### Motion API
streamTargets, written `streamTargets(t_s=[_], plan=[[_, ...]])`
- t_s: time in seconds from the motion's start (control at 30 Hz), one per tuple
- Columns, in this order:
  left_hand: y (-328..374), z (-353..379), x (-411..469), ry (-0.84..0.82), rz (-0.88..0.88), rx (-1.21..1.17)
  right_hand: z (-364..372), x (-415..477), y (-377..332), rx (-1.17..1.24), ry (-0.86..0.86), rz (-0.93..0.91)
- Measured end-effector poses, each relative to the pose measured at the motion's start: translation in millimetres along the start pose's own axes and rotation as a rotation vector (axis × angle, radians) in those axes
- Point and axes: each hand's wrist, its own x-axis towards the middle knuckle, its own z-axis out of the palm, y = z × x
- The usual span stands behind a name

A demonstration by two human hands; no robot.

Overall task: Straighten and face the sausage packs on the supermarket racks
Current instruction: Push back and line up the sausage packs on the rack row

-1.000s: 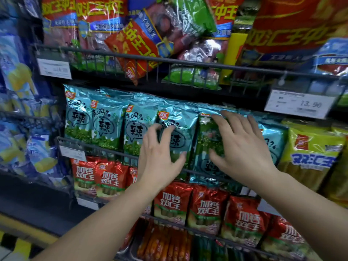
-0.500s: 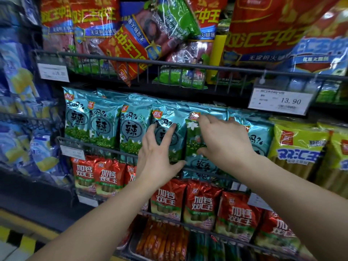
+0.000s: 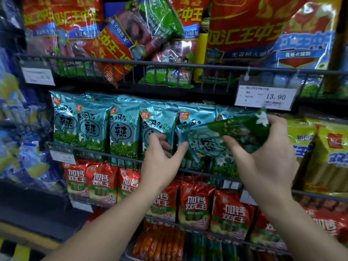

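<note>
A row of teal sausage packs stands upright on the middle wire rack. One teal pack is out of the row, turned sideways and upside down, and my right hand grips its right end. My left hand rests with spread fingers against the upright teal pack beside it, its thumb touching the lifted pack's lower left corner. Red sausage packs line the rack below, partly hidden by my forearms.
The top rack holds large red packs and a tilted red pack with a green one leaning over. A price tag hangs at the right. Yellow packs stand right of the teal row. Blue packs fill the left shelves.
My right hand has pulled one teal pack out of the row and turned it sideways, moving to the right. My left hand has stayed on the neighbouring pack.
</note>
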Motion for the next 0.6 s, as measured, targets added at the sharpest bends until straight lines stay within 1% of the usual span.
streamTargets(t_s=[0.07, 0.13, 0.27, 0.3, 0.37, 0.43, 0.5, 0.6], plan=[[5, 5, -2, -0.054, -0.076, -0.116, -5, -7, 6, 0.195, 0.036, 0.156], [8, 10, -3, -0.105, -0.133, -0.217, -8, -14, 8, 0.365, 0.080, 0.266], [26, 15, -10, -0.236, -0.300, -0.626, 7, -37, 7, 0.632, 0.047, 0.580], [29, 16, -11, -0.227, -0.318, -0.733, 16, -43, 7, 0.695, 0.031, 0.654], [32, 15, -9, -0.158, -0.333, -0.897, 34, -54, 8, 0.748, 0.013, 0.762], [33, 10, -3, -0.089, -0.336, -0.957, 45, -59, 7, 0.781, -0.037, 0.810], [35, 4, 6, -0.040, -0.320, -0.944, 51, -62, 8, 0.803, -0.112, 0.824], [43, -6, 20, -0.009, -0.235, -0.895, 52, -64, 17, 0.774, -0.252, 0.759]])
